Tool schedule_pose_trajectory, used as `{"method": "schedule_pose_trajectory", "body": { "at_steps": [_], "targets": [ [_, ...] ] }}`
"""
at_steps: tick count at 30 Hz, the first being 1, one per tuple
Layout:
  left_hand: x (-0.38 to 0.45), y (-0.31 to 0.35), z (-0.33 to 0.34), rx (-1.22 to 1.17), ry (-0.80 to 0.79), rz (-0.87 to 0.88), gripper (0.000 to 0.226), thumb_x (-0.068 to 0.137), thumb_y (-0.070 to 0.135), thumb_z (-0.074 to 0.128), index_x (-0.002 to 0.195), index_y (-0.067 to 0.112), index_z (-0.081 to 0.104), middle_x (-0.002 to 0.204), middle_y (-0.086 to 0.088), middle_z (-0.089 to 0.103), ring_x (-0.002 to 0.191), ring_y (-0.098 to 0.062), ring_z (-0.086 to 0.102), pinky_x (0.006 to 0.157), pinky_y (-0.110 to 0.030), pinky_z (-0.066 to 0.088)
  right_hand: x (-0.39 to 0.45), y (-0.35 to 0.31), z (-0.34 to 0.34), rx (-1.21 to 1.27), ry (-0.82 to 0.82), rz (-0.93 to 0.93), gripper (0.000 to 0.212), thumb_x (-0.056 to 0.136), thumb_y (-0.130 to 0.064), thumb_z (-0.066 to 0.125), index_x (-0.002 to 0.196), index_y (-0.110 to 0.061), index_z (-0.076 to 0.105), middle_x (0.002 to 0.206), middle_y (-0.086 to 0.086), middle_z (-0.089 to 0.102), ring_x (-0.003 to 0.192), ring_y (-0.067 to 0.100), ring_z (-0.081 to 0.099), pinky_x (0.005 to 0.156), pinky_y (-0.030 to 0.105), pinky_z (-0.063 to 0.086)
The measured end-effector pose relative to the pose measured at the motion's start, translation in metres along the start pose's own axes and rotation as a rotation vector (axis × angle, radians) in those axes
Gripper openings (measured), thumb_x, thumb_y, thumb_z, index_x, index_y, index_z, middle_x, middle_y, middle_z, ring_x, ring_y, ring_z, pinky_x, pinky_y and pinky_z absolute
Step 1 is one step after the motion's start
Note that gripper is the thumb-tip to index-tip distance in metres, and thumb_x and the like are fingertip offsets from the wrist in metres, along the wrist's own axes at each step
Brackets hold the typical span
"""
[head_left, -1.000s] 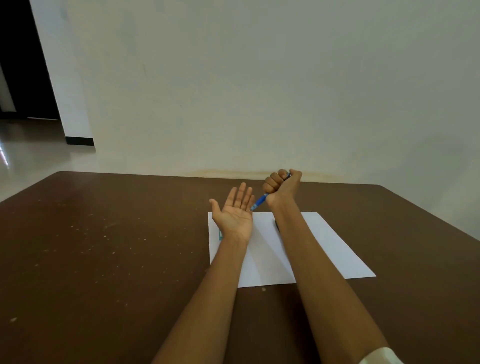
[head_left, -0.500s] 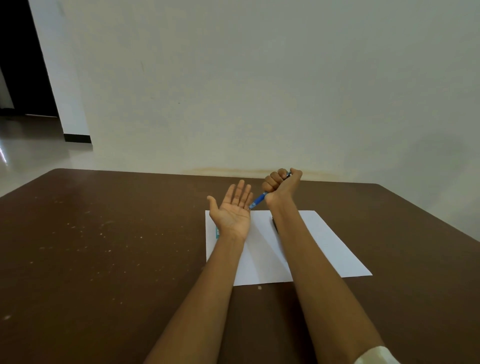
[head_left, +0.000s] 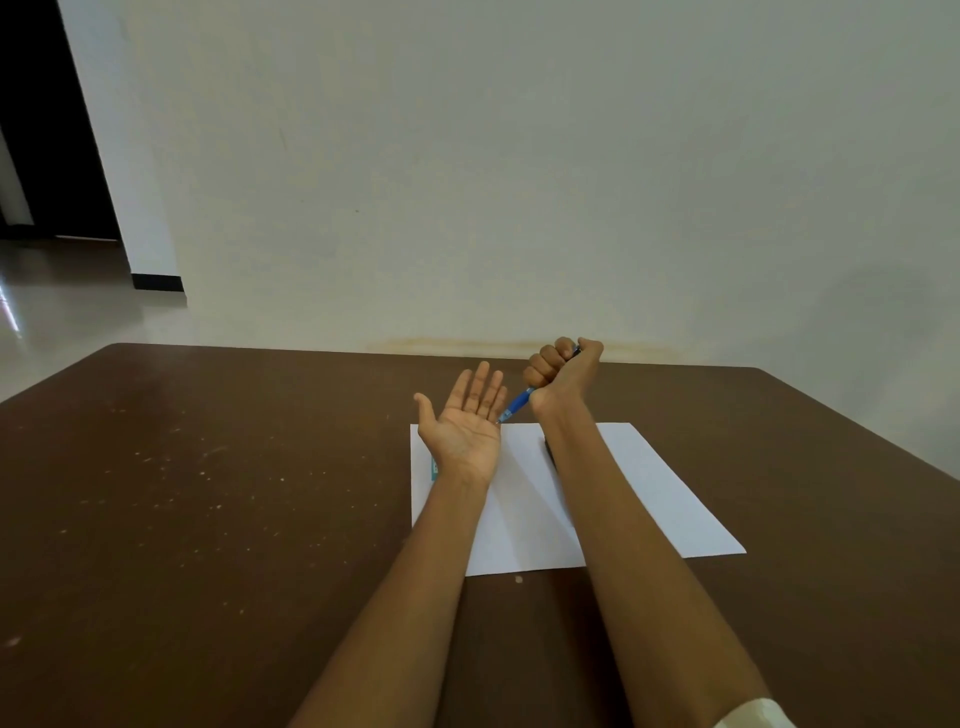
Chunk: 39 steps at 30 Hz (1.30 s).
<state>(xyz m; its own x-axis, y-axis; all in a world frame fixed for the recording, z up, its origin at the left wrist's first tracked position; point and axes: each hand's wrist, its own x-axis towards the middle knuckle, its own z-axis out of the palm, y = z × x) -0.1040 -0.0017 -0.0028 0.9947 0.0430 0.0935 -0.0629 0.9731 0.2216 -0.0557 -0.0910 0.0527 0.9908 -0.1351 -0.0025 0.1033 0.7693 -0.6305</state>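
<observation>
My left hand (head_left: 465, 423) is held palm up above the table, its fingers straight and together, holding nothing. My right hand (head_left: 561, 371) is raised just to the right of it, its fingers curled in a fist round a blue pen (head_left: 517, 402). The pen slants down to the left, and its tip reaches the edge of my left palm. Below both hands a white sheet of paper (head_left: 649, 488) lies flat on the brown table (head_left: 208, 519). A small teal object (head_left: 435, 467) peeks out on the paper beside my left wrist, mostly hidden.
The table's far edge runs along a pale wall (head_left: 519, 182). A dark doorway (head_left: 47, 130) and shiny floor lie at the far left. Small pale specks dot the left of the tabletop. A dark object shows on the paper behind my right forearm.
Both hands keep their pose, palm up and fist round the pen. The view has shifted slightly; nothing else has moved.
</observation>
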Motion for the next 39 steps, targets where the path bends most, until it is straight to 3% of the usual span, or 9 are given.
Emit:
{"method": "schedule_pose_trajectory", "body": {
  "at_steps": [30, 35, 39],
  "targets": [
    [0.000, -0.001, 0.000, 0.065, 0.031, -0.013, 0.071, 0.095, 0.056, 0.024, 0.138, 0.002, 0.039, 0.118, -0.016, 0.060, 0.117, -0.033, 0.053, 0.104, -0.041, 0.038, 0.000, -0.001, -0.003, 0.096, -0.011, 0.051, 0.040, 0.092, -0.035, 0.032, 0.055, -0.018, 0.031, 0.038, -0.007, 0.026, 0.029, 0.008, 0.018, 0.033, 0.013, 0.015],
    [0.002, -0.005, 0.004, 0.182, 0.019, -0.020, 0.068, 0.095, 0.055, 0.029, 0.134, 0.002, 0.044, 0.118, -0.017, 0.062, 0.115, -0.032, 0.057, 0.096, -0.038, 0.045, 0.001, -0.013, -0.006, 0.017, -0.078, 0.177, 0.029, 0.094, -0.019, 0.028, 0.072, -0.009, 0.046, 0.057, 0.000, 0.034, 0.042, 0.011, 0.030, 0.036, 0.019, 0.030],
    [0.005, -0.010, 0.008, 0.307, -0.012, -0.018, 0.066, 0.095, 0.056, 0.029, 0.128, 0.002, 0.050, 0.118, -0.018, 0.063, 0.112, -0.031, 0.060, 0.095, -0.037, 0.047, -0.003, -0.034, -0.015, -0.256, -0.143, 0.235, 0.029, 0.100, -0.009, 0.031, 0.107, 0.006, 0.055, 0.071, 0.007, 0.042, 0.061, 0.015, 0.043, 0.062, 0.026, 0.048]
  ]
}}
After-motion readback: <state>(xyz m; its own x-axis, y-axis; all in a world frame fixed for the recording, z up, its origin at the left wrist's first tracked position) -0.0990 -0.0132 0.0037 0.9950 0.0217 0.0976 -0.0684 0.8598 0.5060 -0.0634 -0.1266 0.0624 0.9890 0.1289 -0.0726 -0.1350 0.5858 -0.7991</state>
